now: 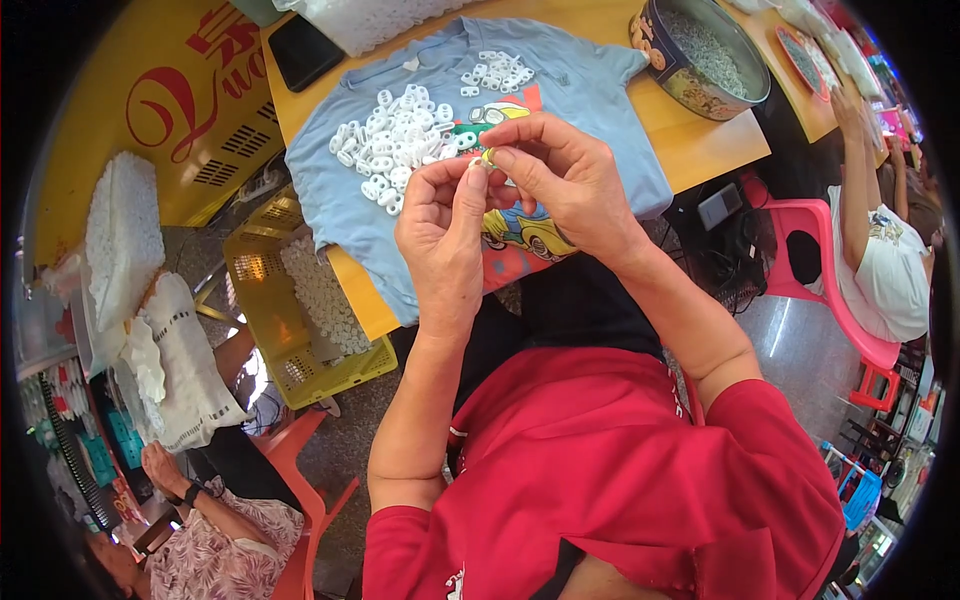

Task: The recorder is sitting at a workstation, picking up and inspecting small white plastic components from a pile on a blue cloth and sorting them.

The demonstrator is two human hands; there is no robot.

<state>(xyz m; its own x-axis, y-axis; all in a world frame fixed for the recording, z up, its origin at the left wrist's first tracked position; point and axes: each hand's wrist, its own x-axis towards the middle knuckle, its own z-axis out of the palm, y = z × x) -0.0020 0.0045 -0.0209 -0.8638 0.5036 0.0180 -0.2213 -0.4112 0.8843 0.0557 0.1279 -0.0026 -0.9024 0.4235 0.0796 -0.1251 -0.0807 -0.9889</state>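
Around the middle of the frame, a blue T-shirt (325, 205) covers much of a wooden table (715, 150). A large heap of white plastic pieces (395, 135) lies on the shirt, left of centre, with a smaller cluster (497, 70) near the top. A dark phone (304, 52) rests at the upper left, beside a bulky clear bag (370, 20) of pale contents. At the upper right stands a round tin (668, 72) of small metal parts. A yellow crate (345, 380) sits below the table's left side, holding more white pieces. A seated person (235, 530) occupies the lower left; another, in white (890, 270), sits on a pink chair (870, 345) at the right.

Both hands meet just above the shirt, at the centre of the frame, touching the heap's right edge in this view and covering some of the shirt's print. The left hand (442, 215) points upward, thumb raised and fingers curled inward. The right hand (575, 180) bends in from the right, index finger arched over its thumb. Their fingertips pinch a tiny white-and-yellow item (484, 160) between them; the fingers hide most of it.
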